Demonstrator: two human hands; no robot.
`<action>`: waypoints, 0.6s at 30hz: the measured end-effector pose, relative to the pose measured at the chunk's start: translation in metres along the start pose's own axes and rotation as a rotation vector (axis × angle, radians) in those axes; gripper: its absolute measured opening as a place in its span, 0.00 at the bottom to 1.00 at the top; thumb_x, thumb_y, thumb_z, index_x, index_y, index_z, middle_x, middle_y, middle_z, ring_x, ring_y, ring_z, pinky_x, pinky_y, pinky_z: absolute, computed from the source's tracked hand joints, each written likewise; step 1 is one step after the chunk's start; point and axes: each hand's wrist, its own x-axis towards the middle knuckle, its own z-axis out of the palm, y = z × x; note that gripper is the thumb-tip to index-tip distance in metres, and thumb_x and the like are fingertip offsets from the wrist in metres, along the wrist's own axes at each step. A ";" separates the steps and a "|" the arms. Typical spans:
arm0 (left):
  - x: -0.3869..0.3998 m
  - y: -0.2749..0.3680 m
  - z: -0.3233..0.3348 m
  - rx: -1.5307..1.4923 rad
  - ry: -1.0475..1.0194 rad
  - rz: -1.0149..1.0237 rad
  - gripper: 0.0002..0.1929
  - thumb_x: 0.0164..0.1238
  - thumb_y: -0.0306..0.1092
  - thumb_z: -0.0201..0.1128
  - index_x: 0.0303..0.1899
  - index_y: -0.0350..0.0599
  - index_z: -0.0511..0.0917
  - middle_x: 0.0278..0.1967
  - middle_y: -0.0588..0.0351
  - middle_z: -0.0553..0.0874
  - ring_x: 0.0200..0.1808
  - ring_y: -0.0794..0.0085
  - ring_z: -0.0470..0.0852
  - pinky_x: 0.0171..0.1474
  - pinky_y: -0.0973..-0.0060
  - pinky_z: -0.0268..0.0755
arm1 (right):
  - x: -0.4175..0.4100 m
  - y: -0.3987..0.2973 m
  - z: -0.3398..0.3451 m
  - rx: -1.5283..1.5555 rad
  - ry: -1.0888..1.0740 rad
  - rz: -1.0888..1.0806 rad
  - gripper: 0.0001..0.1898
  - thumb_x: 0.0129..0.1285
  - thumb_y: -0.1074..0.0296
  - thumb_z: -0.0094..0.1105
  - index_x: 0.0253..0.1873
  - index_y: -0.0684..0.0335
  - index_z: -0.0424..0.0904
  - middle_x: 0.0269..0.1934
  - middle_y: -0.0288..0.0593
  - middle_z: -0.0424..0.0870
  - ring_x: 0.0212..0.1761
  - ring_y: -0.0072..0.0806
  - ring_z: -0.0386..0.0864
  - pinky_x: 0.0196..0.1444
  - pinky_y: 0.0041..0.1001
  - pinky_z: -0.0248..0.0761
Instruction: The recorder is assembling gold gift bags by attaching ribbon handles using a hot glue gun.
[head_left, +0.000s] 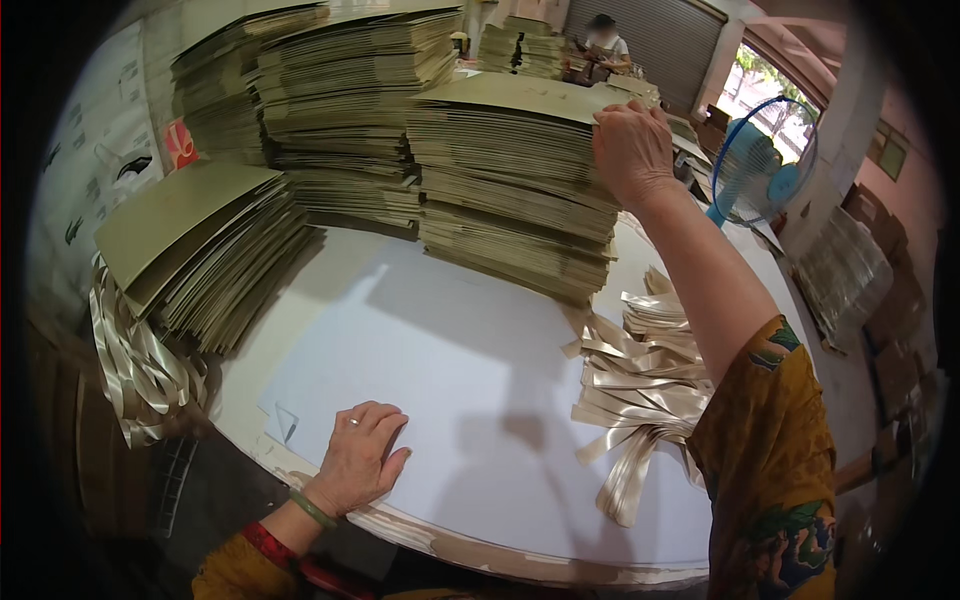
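My right hand (636, 150) reaches to the near right corner of a tall stack of olive-green folded card pieces (510, 180). Its thumb and fingers close around the corner of the top card piece (525, 96); the fingertips are partly hidden. Low on the left, my left hand (365, 446) rests on a white sheet (450, 337) near the table's front edge, holding nothing, thumb apart from the loosely bent fingers. Under my right forearm lie several bundles of cream satin ribbon (637, 375).
A leaning stack of green card pieces (217, 255) stands at the table's left, with ribbon loops (142, 360) hanging below it. Taller card stacks (352, 97) rise behind. To the right is a blue fan (765, 161). A person (604, 49) is in the background.
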 end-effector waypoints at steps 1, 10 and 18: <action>0.000 -0.001 0.000 -0.008 -0.001 -0.004 0.22 0.57 0.32 0.68 0.54 0.41 0.76 0.52 0.51 0.78 0.57 0.55 0.75 0.61 0.59 0.62 | 0.003 -0.001 0.002 -0.032 -0.035 -0.023 0.05 0.55 0.75 0.59 0.32 0.60 0.86 0.37 0.45 0.87 0.48 0.39 0.81 0.56 0.35 0.68; 0.001 -0.003 0.002 -0.047 0.006 -0.006 0.22 0.57 0.33 0.69 0.54 0.42 0.76 0.52 0.52 0.79 0.57 0.55 0.75 0.61 0.60 0.62 | 0.008 0.001 -0.013 -0.035 0.055 0.093 0.06 0.59 0.70 0.59 0.37 0.61 0.85 0.35 0.49 0.86 0.44 0.43 0.83 0.50 0.37 0.74; -0.002 -0.003 0.001 -0.044 0.030 -0.008 0.20 0.57 0.32 0.68 0.52 0.42 0.76 0.51 0.52 0.79 0.56 0.56 0.75 0.59 0.61 0.63 | -0.004 0.010 -0.060 0.234 0.244 0.186 0.06 0.65 0.65 0.60 0.37 0.58 0.82 0.34 0.44 0.85 0.41 0.43 0.84 0.45 0.39 0.76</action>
